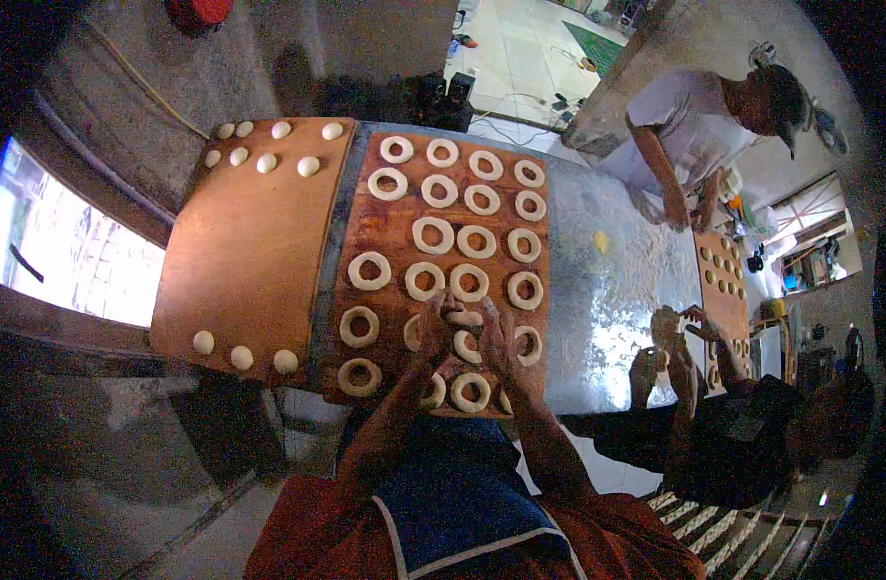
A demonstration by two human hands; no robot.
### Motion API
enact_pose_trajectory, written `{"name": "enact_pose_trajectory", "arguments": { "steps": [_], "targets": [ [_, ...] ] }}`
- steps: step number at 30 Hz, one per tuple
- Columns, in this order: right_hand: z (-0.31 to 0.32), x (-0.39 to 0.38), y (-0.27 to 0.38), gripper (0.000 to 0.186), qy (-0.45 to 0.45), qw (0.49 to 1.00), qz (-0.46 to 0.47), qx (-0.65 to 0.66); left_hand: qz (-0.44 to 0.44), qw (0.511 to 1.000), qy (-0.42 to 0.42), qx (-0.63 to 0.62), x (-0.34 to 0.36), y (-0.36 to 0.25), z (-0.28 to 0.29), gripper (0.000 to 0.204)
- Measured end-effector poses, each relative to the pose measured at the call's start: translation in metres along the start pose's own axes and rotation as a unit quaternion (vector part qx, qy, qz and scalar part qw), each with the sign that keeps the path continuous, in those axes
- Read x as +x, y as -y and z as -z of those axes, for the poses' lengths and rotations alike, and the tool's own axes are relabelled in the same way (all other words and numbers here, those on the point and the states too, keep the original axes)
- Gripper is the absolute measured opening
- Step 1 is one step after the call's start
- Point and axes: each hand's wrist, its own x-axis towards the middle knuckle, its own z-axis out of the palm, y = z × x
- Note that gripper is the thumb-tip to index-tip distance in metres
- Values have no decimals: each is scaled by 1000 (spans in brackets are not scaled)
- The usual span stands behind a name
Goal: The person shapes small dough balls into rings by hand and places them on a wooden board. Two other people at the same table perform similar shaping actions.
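Note:
Above the middle board, my left hand [433, 333] and my right hand [499, 338] come together with a piece of dough [465, 318] between them. Its full shape is partly hidden by my fingers. Below them, several pale dough rings lie in rows on the reddish-brown wooden board [394, 311]. One ring [470, 282] is just beyond my fingertips, and another ring [470, 392] lies nearer to me between my forearms. My hands and arms partly cover a few other rings.
On the left, a lighter wooden board [245, 251] carries round dough balls along its far and near edges. A floured metal tabletop [597, 280] extends to the right. Two people work there, one [694, 126] across the table and another [742, 435] at my right, near a board [721, 275] of dough pieces.

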Motion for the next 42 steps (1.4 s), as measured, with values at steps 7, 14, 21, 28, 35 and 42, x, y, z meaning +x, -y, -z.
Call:
{"name": "enact_pose_trajectory", "arguments": {
  "steps": [7, 14, 21, 28, 35, 42],
  "targets": [
    [-26, -2, 6, 42, 25, 1000, -1, -2, 12, 1000, -24, 16, -10, -1, 36, 33],
    [-66, 21, 2, 47, 46, 999, 21, -6, 5, 999, -39, 30, 0, -4, 64, 34],
    [-102, 65, 18, 45, 112, 991, -6, 74, 14, 989, -76, 128, 26, 4, 124, 35],
    [-101, 127, 125, 36, 161, 964, 209, -27, -79, 989, -124, 30, 145, -92, 163, 32],
    [-117, 142, 47, 35, -1, 960, 153, -236, -169, 802, -238, 520, 177, -69, 186, 17],
    [-22, -20, 10, 40, -8, 976, 50, -210, -191, 843, -128, 487, 151, -104, 173, 29]
  ]
}}
